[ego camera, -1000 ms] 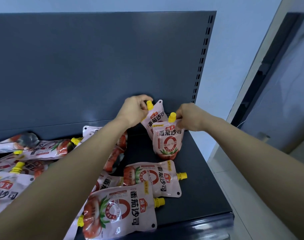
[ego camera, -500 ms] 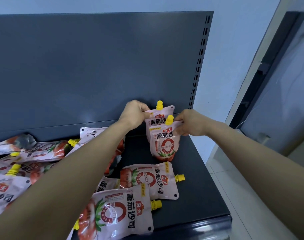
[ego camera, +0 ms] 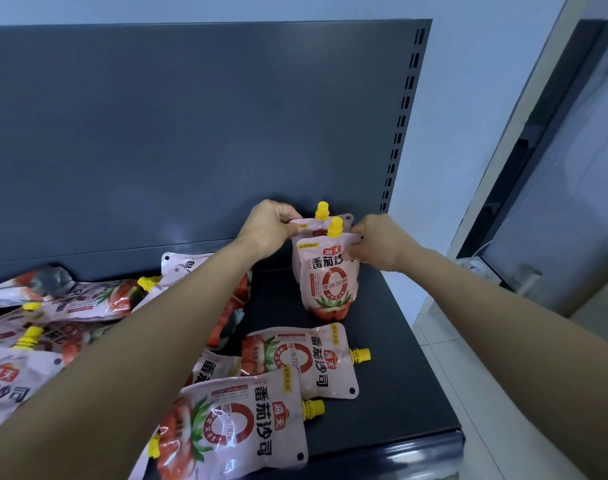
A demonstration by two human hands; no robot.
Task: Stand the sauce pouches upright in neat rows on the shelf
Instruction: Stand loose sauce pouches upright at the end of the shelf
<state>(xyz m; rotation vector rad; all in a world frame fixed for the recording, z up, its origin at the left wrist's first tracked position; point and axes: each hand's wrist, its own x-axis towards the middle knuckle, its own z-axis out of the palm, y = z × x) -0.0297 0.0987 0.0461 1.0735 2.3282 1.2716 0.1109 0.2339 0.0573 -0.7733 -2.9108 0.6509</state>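
Two pink tomato-sauce pouches with yellow caps stand upright, one behind the other, near the back right of the dark shelf [ego camera: 399,358]. The front pouch [ego camera: 330,285] faces me. My right hand [ego camera: 375,242] pinches its top right corner. The rear pouch [ego camera: 309,225] shows only its top and cap behind it. My left hand [ego camera: 269,226] grips the rear pouch's top left edge. Two more pouches lie flat in front, the middle one [ego camera: 302,358] and the nearest one [ego camera: 233,424], caps pointing right.
Several pouches lie in a loose heap [ego camera: 53,306] on the shelf's left half, partly under my left forearm. A dark back panel [ego camera: 191,133] rises behind. The shelf's right edge drops to a tiled floor [ego camera: 486,393]; a doorway frame [ego camera: 537,133] stands to the right.
Both pouches went from tilted to upright and now stand close together, front behind rear. My hands shifted from the caps to the pouches' top corners.
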